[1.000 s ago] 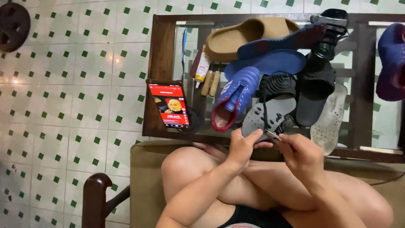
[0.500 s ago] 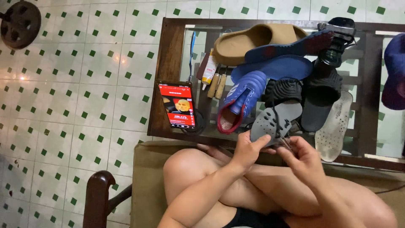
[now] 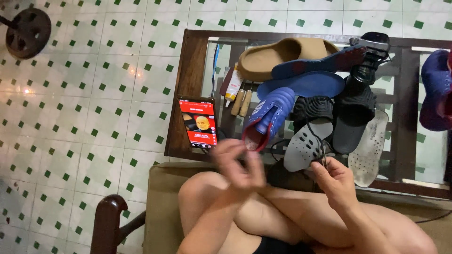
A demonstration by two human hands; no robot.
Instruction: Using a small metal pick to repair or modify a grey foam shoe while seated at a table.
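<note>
Nearest, the person is sitting with bare knees drawn up on a tan cushion point(image 3: 165, 197), beside a dark wooden armrest point(image 3: 106, 221). Just above the knees, the left hand point(image 3: 238, 162) is showing up blurred, its fingers loosely curled and partly open; whether it is holding anything I cannot tell. The right hand point(image 3: 334, 181) is pinching its fingertips closed on something small and dark at the lower end of a grey perforated insole point(image 3: 306, 146), too small to identify. That insole is lying at the near edge of a dark wooden glass-topped table point(image 3: 188, 94), overlapping a black shoe point(image 3: 313, 110). Beside it, a blue sneaker with a red lining point(image 3: 266, 117) is sitting toward the left, and a pale perforated insole point(image 3: 369, 146) is lying toward the right. At the near left corner a phone with a red screen point(image 3: 197, 123) is glowing. Further back, a black sandal point(image 3: 353, 115), a blue insole point(image 3: 301, 84) and a tan slide point(image 3: 280, 56) are piling toward the far edge, with a small glue bottle point(image 3: 233, 89) along the left. Beyond lies the green-and-white tiled floor point(image 3: 94, 94), carrying a dark weight plate point(image 3: 28, 32).
</note>
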